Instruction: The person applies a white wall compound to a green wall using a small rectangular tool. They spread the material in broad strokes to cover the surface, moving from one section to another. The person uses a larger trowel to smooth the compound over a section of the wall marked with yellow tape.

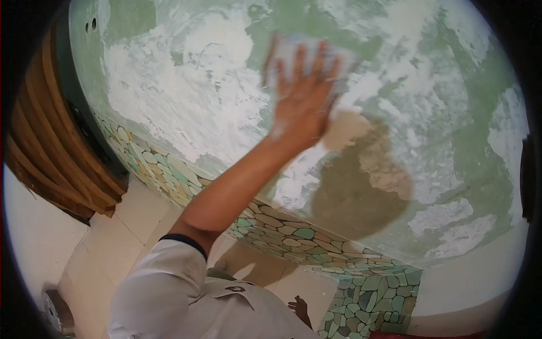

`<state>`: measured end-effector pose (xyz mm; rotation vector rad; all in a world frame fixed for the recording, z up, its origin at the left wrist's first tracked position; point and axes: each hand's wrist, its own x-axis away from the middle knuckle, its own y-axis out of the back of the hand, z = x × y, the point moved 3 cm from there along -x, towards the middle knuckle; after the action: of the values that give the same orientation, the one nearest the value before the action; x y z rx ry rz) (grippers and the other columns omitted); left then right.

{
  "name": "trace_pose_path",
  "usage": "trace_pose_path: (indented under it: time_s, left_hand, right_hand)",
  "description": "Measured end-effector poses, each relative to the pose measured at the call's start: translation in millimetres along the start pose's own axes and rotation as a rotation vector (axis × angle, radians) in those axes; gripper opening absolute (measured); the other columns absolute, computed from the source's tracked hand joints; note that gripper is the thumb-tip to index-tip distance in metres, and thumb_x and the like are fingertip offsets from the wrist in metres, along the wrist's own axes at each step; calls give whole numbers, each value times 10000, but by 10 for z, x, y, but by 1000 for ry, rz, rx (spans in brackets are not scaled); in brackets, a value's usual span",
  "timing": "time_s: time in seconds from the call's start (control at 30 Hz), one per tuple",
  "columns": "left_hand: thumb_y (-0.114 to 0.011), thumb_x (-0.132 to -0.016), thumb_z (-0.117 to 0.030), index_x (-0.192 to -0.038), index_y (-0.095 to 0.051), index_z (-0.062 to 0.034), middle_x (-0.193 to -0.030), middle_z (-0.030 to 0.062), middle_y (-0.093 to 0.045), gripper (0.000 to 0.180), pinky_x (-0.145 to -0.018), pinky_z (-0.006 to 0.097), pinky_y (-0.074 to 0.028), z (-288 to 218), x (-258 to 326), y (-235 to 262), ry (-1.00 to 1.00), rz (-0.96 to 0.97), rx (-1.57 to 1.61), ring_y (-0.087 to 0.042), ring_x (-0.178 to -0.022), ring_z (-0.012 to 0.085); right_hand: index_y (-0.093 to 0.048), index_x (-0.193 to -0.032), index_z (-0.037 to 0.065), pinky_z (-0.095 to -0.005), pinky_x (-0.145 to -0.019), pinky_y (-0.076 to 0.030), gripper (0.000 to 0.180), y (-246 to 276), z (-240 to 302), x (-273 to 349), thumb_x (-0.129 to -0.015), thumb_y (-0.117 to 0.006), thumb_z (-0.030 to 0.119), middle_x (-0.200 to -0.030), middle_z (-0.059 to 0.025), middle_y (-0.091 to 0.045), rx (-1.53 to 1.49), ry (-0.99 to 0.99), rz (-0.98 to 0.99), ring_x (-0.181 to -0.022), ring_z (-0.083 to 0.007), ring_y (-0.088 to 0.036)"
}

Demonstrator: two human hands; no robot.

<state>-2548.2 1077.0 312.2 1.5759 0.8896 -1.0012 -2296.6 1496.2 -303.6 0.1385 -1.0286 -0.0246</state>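
My left hand (305, 96) is raised to a green wall (350, 209) covered in rough white patches of filler (186, 85). Under its spread fingers lies a pale sheet of sandpaper (289, 46) with a reddish-brown edge, pressed flat to the wall. Motion smears the fingers and the sheet slightly. White dust marks the wrist. My right hand (301, 308) hangs low beside my body, its fingers apart, with nothing seen in it.
Stone-pattern mosaic (282, 229) runs along the wall's foot and onto a corner. Brown wooden boards (62, 141) lean at the left. A round metal object (58, 312) rests on the tiled floor (107, 254). Two small holes (91, 25) pierce the wall, upper left.
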Motion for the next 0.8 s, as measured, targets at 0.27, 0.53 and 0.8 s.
trace_pose_path:
  time_s: [0.27, 0.53, 0.8]
  left_hand:
    - [-406, -962, -210, -1459, -321, 0, -1548, 263, -163, 547, -1109, 621, 16, 305, 1046, -262, 46, -34, 224, -55, -1432, 482]
    - [-474, -904, -143, -1479, -294, -40, -1559, 220, -177, 612, -1108, 627, -19, -320, -13, 72, -149, -53, 171, -95, -1427, 482]
    - [-485, -915, -166, -1461, -348, -110, -1552, 138, -252, 566, -1118, 611, -123, -750, -1592, 434, -321, -346, 97, -194, -1418, 429]
  right_hand:
    - [-420, -1295, 54, -487, -702, -476, 593, 299, -606, -59, -927, -524, 507, -1000, -204, -662, 71, -74, 26, -845, -321, -631]
    - [-445, -1255, 51, -479, -687, -473, 564, 305, 61, -196, -928, -527, 504, -976, -201, -665, 71, 3, 32, -817, -313, -624]
    - [-471, -1214, 49, -470, -672, -471, 538, 186, 912, -279, -929, -529, 501, -952, -198, -668, 69, 117, 39, -790, -305, -618]
